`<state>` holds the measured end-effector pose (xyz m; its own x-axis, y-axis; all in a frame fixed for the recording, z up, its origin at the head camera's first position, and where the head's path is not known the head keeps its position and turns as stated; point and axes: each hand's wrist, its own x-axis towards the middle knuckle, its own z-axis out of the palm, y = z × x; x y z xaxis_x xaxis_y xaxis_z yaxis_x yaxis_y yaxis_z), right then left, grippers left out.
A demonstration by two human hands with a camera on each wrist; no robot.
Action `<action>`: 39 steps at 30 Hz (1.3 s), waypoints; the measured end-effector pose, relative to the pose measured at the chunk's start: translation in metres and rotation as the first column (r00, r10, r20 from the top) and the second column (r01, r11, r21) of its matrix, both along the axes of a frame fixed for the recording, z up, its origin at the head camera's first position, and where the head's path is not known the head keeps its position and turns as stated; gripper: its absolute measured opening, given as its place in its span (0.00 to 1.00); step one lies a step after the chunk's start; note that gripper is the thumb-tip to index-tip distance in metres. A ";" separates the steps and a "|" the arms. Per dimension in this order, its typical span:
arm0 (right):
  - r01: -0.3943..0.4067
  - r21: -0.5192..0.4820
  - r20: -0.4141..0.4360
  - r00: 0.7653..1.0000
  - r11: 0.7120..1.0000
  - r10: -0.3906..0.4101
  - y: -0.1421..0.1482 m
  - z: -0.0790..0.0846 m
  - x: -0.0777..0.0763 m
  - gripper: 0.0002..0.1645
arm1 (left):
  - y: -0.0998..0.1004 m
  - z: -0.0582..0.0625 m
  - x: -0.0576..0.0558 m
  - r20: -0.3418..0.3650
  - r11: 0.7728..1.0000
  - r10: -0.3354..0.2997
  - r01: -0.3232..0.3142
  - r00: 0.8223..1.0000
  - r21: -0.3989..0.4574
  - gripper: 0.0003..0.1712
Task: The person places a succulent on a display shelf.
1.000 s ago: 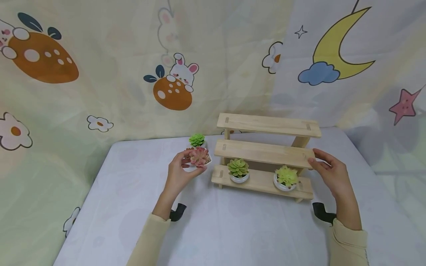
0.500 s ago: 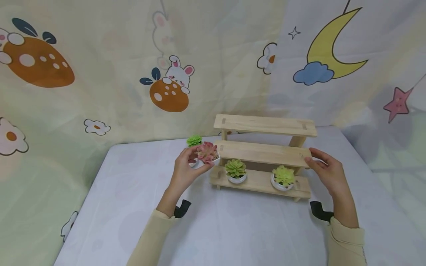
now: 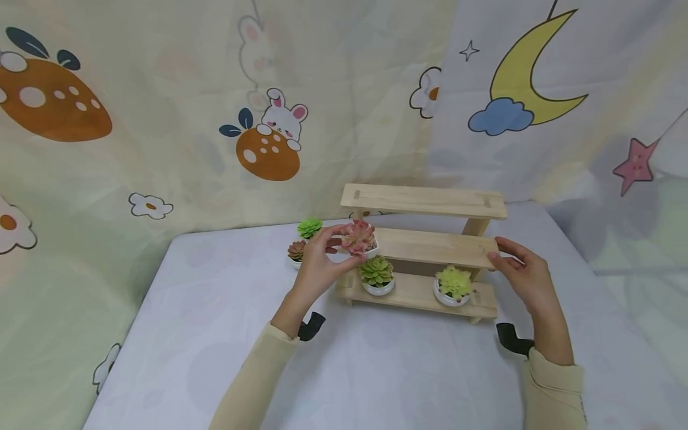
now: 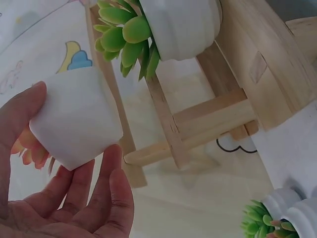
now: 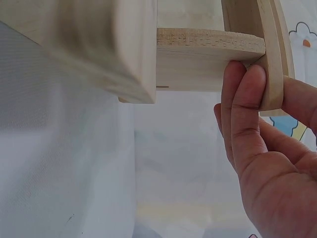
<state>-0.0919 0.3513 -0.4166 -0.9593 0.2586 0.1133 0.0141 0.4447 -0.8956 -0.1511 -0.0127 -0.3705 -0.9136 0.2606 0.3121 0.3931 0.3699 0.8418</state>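
My left hand (image 3: 325, 263) grips the white pot of a red succulent (image 3: 358, 237), thumb on one side and fingers on the other. The plant is held at the left end of the middle board of a three-tier wooden shelf (image 3: 430, 245). In the left wrist view the white pot (image 4: 79, 116) shows its base and sides. With thumb and fingers my right hand (image 3: 529, 275) pinches the right end of the middle board, also seen as a board edge (image 5: 271, 59) in the right wrist view. A green succulent (image 3: 376, 272) and a yellow-green succulent (image 3: 454, 283) stand on the lowest board.
Behind my left hand, a bright green succulent (image 3: 309, 228) and a brownish succulent (image 3: 296, 251) stand on the white-covered table (image 3: 215, 310). A printed curtain (image 3: 188, 119) hangs behind the table.
My left hand has carried the red succulent to the right, from beside the shelf to the middle board's left end. The brownish succulent has come into sight. My right hand keeps its hold.
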 end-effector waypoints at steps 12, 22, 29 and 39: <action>0.018 0.006 0.002 1.000 1.000 -0.018 0.000 -0.002 -0.003 0.34 | 0.016 0.007 -0.002 -0.025 0.999 -0.046 0.045 0.999 -0.024 0.34; 0.012 -0.024 -0.022 1.000 1.000 -0.012 0.002 -0.003 -0.002 0.34 | 0.035 0.012 -0.008 -0.053 0.987 -0.147 0.143 0.988 -0.071 0.34; 0.003 -0.039 -0.019 1.000 0.999 -0.004 0.001 -0.003 0.000 0.34 | 0.049 0.017 -0.009 -0.046 0.977 -0.198 0.194 0.979 -0.086 0.34; -0.003 0.001 -0.026 1.000 1.000 0.003 0.000 -0.001 0.000 0.33 | 0.071 0.013 -0.015 0.011 0.958 -0.259 0.258 0.966 -0.126 0.36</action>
<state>-0.0921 0.3517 -0.4179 -0.9568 0.2558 0.1380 -0.0100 0.4454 -0.8953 -0.1658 0.0579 -0.3577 -0.8084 0.5249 0.2665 0.4936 0.3578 0.7927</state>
